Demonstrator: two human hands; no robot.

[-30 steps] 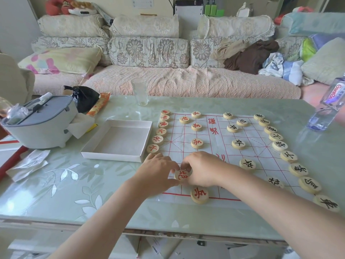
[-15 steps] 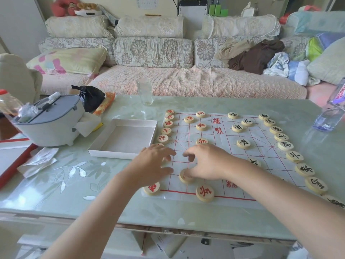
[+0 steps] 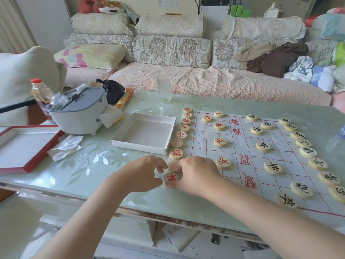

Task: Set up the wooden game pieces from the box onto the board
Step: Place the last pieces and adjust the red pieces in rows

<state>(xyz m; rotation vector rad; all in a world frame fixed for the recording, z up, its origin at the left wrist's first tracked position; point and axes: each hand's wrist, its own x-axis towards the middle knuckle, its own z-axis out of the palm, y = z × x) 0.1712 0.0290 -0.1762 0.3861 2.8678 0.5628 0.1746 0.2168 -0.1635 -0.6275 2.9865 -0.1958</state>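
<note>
A: Nearest the desk's front edge, what are the hands doing?

B: Both meet at the near-left corner of the white paper game board with red grid lines (image 3: 242,146). The left hand (image 3: 143,174) and the right hand (image 3: 197,174) pinch one round pale wooden disc with a red character (image 3: 170,179) from opposite sides, fingers curled in and closed against its rim. The disc sits at the board's left edge, near end.

A: Anything under the fingers?

B: A second pale disc (image 3: 174,165) shows just behind the held one, blurred and partly covered; its face is unreadable.

A: Moving away along the left edge?

B: A column of red-marked wooden discs (image 3: 183,128) runs to the far-left corner. One blank-faced disc (image 3: 176,142) lies in that column. Four more red-marked discs stand in a line further in on the board, the nearest one (image 3: 223,163) just right of the right hand.

A: The right side?

B: Black-marked wooden discs (image 3: 308,152) line the board's right edge, with others set inward toward the middle.

A: The box?

B: The shallow white cardboard box tray (image 3: 145,133) lies just left of the red column, touching or nearly touching it, nothing visible inside.

A: Farther back on the desk?

B: A crumpled white tissue (image 3: 65,146) and a red-rimmed white box lid (image 3: 28,148) at the left edge, a grey-and-white lidded appliance (image 3: 78,113) behind them, and a clear drinking glass (image 3: 164,88) at the far edge. Beyond that, a floral-covered sofa (image 3: 186,71).
</note>
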